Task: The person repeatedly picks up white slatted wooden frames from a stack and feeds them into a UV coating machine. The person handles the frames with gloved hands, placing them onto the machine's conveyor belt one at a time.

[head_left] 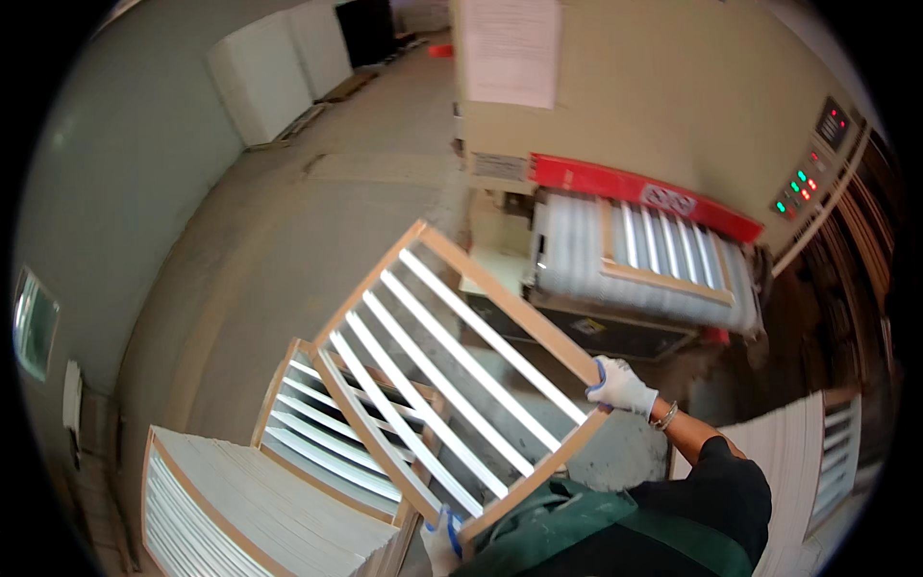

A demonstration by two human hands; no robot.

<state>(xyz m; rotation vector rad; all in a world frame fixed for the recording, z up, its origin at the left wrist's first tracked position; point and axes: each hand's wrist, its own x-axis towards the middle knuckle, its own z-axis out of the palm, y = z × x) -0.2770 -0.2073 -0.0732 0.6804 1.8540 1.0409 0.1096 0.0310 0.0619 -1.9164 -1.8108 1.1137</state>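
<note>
Currently, the largest item in view is the beige box-shaped machine at the far right, fitted with a red guard strip across its front and a control panel with green and red indicator lights on its right side. A slatted panel lies on the pale ribbed conveyor bed at the machine mouth. At the near left stands a tall stack of flat white panels with wooden edges; just beside it, further right, a lower stack of slatted frames lies flat. At the near right, another pile of white panels is visible.

The wooden rectangular frame with white slats is held in the centre, tilted, above the lower stack and in front of the machine.

The right hand, in a white work glove, is closed around the frame's right-hand end rail. The left hand, also gloved, grips the frame's near corner at the lower edge of the view.
</note>
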